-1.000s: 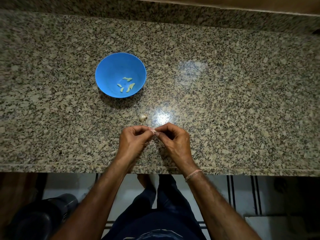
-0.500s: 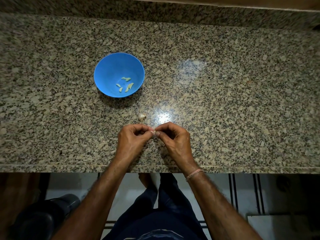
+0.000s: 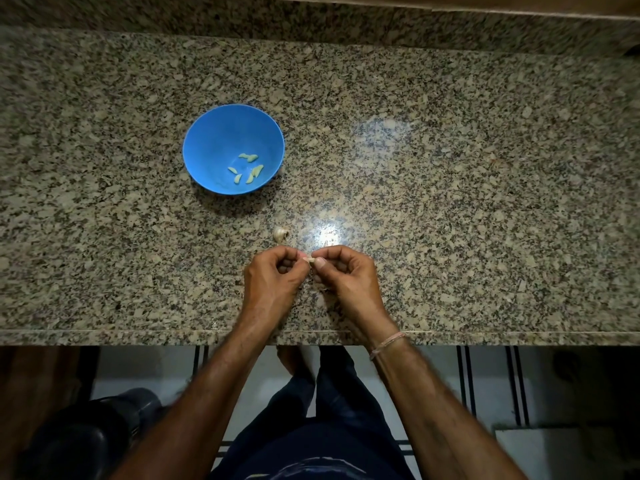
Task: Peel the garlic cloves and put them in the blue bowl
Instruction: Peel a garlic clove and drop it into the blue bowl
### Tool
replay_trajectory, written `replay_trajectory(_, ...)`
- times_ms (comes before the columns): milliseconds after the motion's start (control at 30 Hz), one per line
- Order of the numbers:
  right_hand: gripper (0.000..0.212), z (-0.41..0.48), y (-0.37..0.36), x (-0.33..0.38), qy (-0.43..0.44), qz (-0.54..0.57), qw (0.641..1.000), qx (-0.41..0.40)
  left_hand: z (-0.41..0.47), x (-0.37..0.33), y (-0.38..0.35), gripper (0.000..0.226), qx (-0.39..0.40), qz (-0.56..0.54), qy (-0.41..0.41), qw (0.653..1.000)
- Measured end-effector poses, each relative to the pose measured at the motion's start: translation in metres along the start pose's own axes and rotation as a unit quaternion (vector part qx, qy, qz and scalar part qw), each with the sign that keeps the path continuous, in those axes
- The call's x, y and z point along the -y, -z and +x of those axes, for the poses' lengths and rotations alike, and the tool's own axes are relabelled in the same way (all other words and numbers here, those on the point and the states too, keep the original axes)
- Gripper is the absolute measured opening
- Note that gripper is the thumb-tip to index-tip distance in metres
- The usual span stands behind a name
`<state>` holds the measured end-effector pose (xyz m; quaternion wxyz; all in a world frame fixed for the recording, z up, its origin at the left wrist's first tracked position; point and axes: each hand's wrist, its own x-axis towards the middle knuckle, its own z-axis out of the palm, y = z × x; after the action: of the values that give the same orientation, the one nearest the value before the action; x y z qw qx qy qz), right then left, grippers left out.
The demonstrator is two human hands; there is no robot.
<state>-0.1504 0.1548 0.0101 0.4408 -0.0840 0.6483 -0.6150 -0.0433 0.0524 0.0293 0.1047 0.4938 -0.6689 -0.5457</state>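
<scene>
Presently in hand: one garlic clove (image 3: pixel 310 260), small and pale, held between the two hands just above the desk (image 3: pixel 450 202), near its front edge.
Left grip (image 3: pixel 273 284): fingers curled, thumb and fingertips pinching the left end of the clove.
Right grip (image 3: pixel 346 280): fingers curled too, thumb and forefinger pinching the clove's right end, with the thumbnail facing up. It looks set to pick at the skin.
Step in hand: peeling, by my reading. Whether any skin has come off this clove is too small to tell.
Blue bowl (image 3: pixel 214 133): stands upright on the desk, beyond the hands and off to the left, well apart from them.
Done so far: about five peeled cloves (image 3: pixel 247 169) lie loose on the bowl's bottom, pale yellow-green and clustered toward its near right side.
Left to do: finish the clove in hand and drop it in the bowl. After that comes the unpeeled garlic piece (image 3: pixel 280 234), which sits on the desk just beyond the left grip, between hands and bowl. It looks like a papery-skinned clove or a small cluster, and I cannot tell how many cloves it holds.
Progress, as a judgement: well past the middle, since no other garlic shows on the desk.
Other: a thin band (image 3: pixel 386 342) circles the right wrist.
</scene>
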Motion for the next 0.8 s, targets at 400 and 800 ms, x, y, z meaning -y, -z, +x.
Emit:
replay_trajectory(400,0.008,0.001,0.0033,0.0001,0.145,-0.167,0.975,0.005,0.0009,-0.0025,-0.0022,0.008,-0.002,-0.015,0.013,1.0)
replay_trajectory(800,0.008,-0.0003,0.01,0.0036,0.037,0.016,0.999,-0.016,0.0025,0.0008,-0.0039,0.019,-0.044,0.016,0.03,0.998)
